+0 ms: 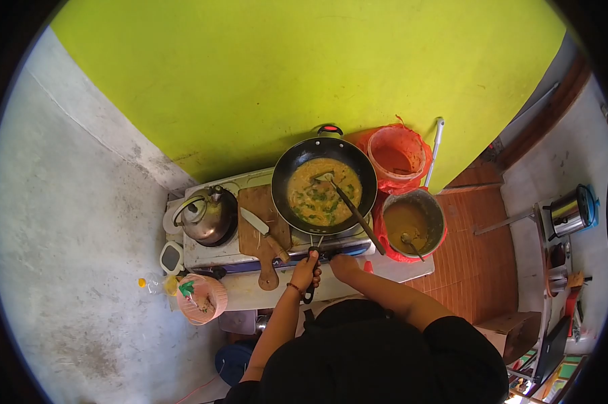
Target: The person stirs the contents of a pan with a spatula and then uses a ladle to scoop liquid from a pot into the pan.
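My left hand (305, 271) is closed around the black handle of a wok (281, 183), which rests on the stove (257, 178). Yellowish soupy food with green pieces (307, 200) fills the wok's bottom. A spatula (353, 211) leans in it, its long handle crossing the rim toward the lower right. Low at the stove's front panel is my right hand (345, 268), just right of the wok handle; its fingers are hidden from view. To the left, a knife (254, 223) lies on a wooden cutting board (250, 199).
A metal kettle (213, 219) stands at the stove's left end. Right of the wok are a pot (440, 222) of brownish liquid with a spoon and a red-bagged tub (422, 158). A pink basket (213, 296) sits at lower left. The green wall (304, 67) rises behind.
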A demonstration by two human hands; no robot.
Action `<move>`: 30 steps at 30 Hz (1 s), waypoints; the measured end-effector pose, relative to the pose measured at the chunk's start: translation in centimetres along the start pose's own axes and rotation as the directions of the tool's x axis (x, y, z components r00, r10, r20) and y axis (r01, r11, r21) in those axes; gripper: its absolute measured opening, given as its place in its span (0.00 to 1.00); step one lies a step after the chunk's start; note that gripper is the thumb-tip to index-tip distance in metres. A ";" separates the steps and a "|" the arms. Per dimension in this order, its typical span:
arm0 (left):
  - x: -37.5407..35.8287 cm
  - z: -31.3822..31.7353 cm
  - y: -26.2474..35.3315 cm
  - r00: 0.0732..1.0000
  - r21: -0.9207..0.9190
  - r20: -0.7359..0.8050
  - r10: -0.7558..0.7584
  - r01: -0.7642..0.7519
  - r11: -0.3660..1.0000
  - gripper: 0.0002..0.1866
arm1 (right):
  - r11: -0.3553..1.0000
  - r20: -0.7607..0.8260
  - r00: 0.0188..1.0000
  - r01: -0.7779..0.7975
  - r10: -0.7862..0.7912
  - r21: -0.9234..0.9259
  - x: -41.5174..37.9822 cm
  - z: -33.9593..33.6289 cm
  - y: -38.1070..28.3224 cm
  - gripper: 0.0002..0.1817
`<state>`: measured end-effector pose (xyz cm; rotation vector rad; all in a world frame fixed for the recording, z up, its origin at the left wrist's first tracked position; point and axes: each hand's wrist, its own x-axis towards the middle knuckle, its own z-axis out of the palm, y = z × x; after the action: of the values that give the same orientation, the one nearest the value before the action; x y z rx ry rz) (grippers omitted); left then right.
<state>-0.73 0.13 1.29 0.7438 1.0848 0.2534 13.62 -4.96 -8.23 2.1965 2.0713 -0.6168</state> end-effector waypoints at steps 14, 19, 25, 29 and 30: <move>0.3 -0.1 -0.2 1.000 -0.016 0.004 -0.003 0.003 1.000 0.24 | 1.000 0.036 0.999 -0.015 0.015 0.009 -0.2 -0.5 -0.2 0.10; 0.2 -0.1 -0.1 1.000 -0.013 0.009 -0.004 0.004 1.000 0.24 | 1.000 0.038 0.999 -0.012 0.011 0.010 -0.4 -1.0 -0.3 0.10; 0.2 -0.1 -0.1 1.000 -0.013 0.013 0.000 0.000 1.000 0.23 | 1.000 0.044 0.999 -0.009 0.008 0.016 -0.3 -0.8 -0.2 0.10; 0.2 0.0 -0.1 1.000 -0.021 0.011 -0.008 0.009 1.000 0.23 | 1.000 0.026 1.000 0.002 -0.003 0.017 -0.3 -0.5 -0.1 0.11; 0.2 0.0 -0.1 1.000 -0.020 0.011 -0.008 0.008 1.000 0.23 | 1.000 0.031 1.000 0.003 -0.004 0.013 -0.2 -0.3 -0.1 0.11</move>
<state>-0.70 0.16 1.08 0.7222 1.0730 0.2523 13.64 -5.06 -7.85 2.1766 2.0622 -0.6628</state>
